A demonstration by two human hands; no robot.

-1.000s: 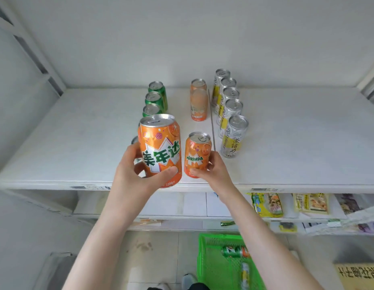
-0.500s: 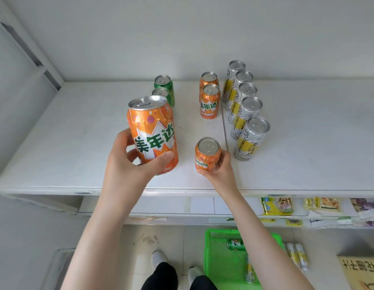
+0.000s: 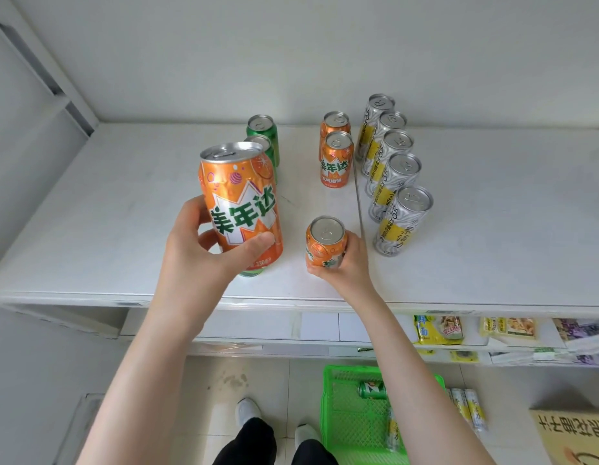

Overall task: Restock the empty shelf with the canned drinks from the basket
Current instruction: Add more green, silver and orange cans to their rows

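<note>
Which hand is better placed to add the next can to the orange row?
Right. The right hand grips its orange can low at the shelf, directly before the orange row; the left hand holds a second can raised before the green cans.

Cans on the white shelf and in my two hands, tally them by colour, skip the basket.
Orange cans: 4, two free on the shelf, one in the left hand, one in the right hand.
Silver-and-yellow cans: 5.
Green cans: 3 showing; the held orange can may hide more.
Total: 12 in sight.
</note>
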